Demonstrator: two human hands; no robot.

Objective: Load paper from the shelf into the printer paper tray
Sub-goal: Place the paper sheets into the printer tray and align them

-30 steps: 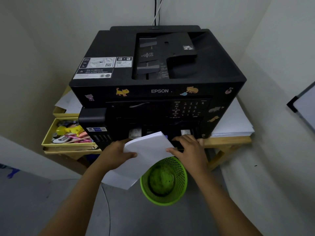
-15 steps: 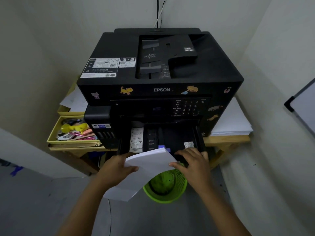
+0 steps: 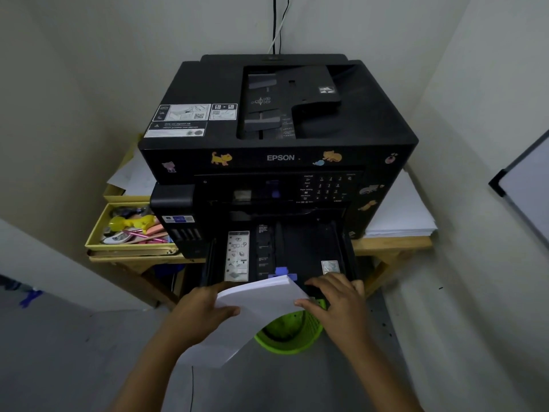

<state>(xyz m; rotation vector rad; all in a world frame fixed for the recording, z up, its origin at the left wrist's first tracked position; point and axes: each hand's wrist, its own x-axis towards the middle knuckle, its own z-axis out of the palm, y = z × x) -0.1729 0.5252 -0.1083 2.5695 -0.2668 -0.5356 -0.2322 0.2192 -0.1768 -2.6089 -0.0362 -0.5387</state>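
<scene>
Paper in hand, tray open: the stack has yet to go in.

Your left hand (image 3: 202, 316) grips the ream-thin stack of white paper (image 3: 255, 304) by its left edge, thumb on top, while your right hand (image 3: 335, 301) steadies its right edge with the fingertips and rests at the near lip of the paper tray (image 3: 309, 248). That tray is pulled out of the black Epson printer (image 3: 279, 144) and looks empty, its blue guide (image 3: 280, 273) just beyond the stack's far corner. The stack sits tilted and skewed over the green wastebasket (image 3: 291, 334). Next, I judge, you must square it to the tray and slide it in flat, clear of the guide.
</scene>
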